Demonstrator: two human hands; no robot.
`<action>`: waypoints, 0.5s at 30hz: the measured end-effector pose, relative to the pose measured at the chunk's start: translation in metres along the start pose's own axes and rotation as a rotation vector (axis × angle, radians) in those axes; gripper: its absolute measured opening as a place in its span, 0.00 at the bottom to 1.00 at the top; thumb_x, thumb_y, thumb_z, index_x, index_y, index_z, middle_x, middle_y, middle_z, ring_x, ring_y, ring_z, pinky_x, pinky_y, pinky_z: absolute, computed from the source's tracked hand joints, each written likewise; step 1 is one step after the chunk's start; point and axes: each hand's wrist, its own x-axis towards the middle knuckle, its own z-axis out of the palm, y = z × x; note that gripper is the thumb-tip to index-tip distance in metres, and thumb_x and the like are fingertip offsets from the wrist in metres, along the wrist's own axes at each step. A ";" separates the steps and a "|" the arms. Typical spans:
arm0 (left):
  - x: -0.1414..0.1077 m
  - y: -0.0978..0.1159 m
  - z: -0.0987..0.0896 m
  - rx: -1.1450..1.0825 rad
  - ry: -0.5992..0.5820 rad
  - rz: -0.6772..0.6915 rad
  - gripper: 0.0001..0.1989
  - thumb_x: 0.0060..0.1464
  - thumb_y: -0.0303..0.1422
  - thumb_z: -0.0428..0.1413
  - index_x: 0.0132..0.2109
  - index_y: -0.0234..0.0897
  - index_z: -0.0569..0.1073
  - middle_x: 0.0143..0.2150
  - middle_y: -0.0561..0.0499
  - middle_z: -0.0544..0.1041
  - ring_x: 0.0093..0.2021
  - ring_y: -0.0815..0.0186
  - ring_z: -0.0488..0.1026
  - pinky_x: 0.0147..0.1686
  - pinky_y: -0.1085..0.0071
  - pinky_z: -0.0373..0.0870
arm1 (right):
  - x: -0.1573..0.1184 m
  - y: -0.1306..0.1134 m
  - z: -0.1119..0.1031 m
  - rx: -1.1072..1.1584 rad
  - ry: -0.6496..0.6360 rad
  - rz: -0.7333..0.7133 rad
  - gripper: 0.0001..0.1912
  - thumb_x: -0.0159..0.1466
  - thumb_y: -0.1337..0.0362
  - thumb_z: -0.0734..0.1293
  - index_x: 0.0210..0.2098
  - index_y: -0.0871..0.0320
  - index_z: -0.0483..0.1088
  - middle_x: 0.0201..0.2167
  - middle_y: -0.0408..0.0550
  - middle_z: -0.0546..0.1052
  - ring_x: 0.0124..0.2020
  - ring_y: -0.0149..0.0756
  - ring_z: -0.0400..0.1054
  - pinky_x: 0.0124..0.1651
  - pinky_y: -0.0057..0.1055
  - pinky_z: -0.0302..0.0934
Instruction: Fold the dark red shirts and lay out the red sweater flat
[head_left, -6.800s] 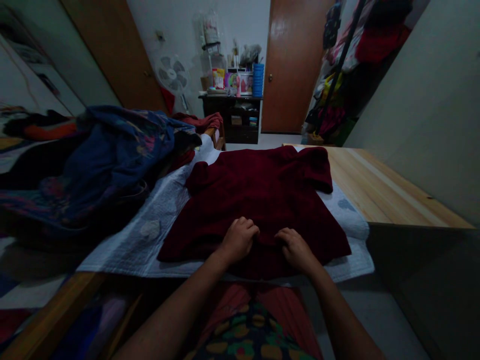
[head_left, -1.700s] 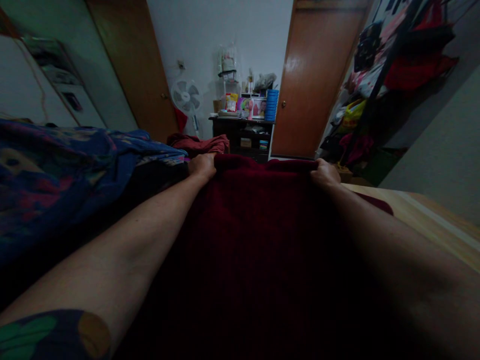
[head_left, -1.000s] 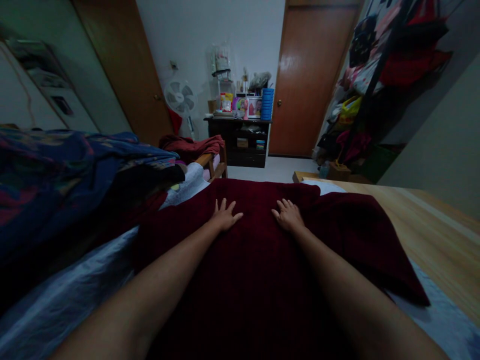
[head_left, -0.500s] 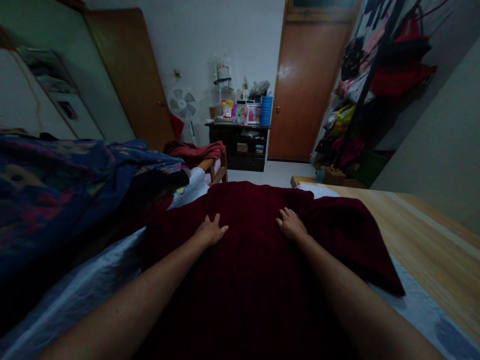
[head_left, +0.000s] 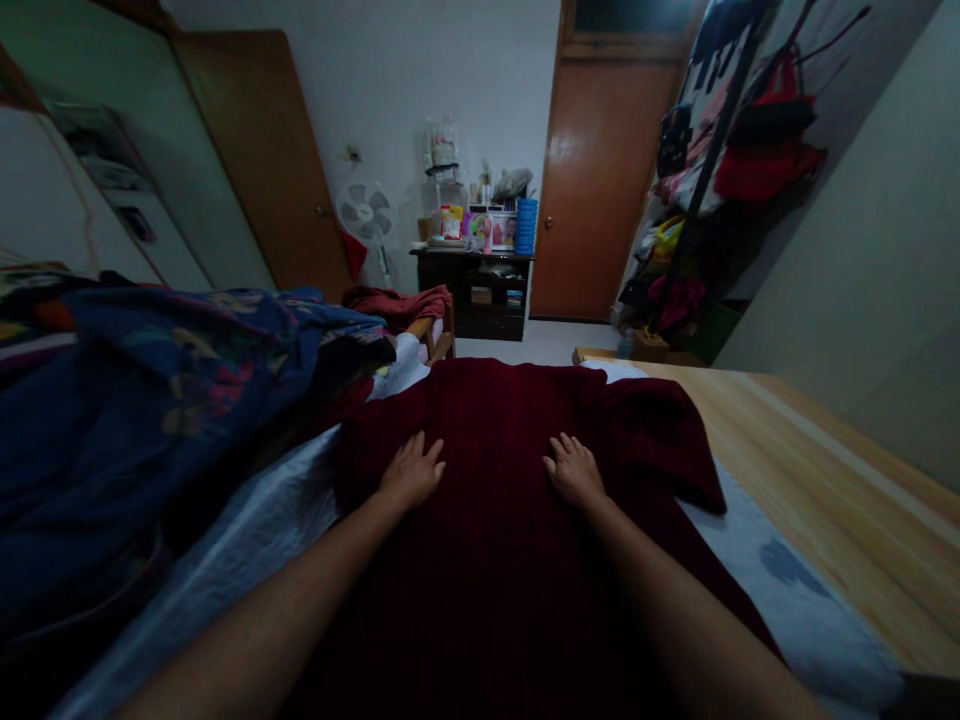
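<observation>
A dark red garment with sleeves lies spread out in front of me, its sleeves folded out to either side. My left hand rests flat on its left half, fingers apart and pointing away from me. On the right half, my right hand lies the same way, palm down and open. Neither hand grips the cloth. The garment's near end runs into shadow between my forearms, so its lower edge is hard to make out.
Beneath the garment is a pale bluish sheet. A heap of clothes with a blue floral cloth rises at left. A wooden board surface runs along the right. Farther off stand a fan, a dark cabinet and a door.
Both hands have slid slightly toward me over the garment and stay flat. The camera view has shifted, so more of the sheet shows at right.
</observation>
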 end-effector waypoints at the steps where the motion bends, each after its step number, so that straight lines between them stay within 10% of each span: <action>1: -0.007 0.000 0.000 0.005 0.019 0.018 0.26 0.62 0.39 0.45 0.65 0.38 0.62 0.69 0.38 0.56 0.68 0.50 0.53 0.64 0.56 0.51 | -0.008 0.000 -0.001 -0.002 -0.007 0.012 0.29 0.69 0.53 0.53 0.65 0.59 0.57 0.68 0.56 0.55 0.68 0.47 0.46 0.65 0.44 0.42; 15: -0.123 0.008 0.004 -0.110 0.015 0.163 0.26 0.62 0.35 0.46 0.66 0.37 0.60 0.69 0.42 0.57 0.68 0.53 0.52 0.65 0.55 0.50 | -0.135 -0.028 0.000 -0.002 0.037 -0.086 0.29 0.68 0.55 0.54 0.66 0.59 0.55 0.68 0.52 0.55 0.69 0.49 0.42 0.66 0.49 0.38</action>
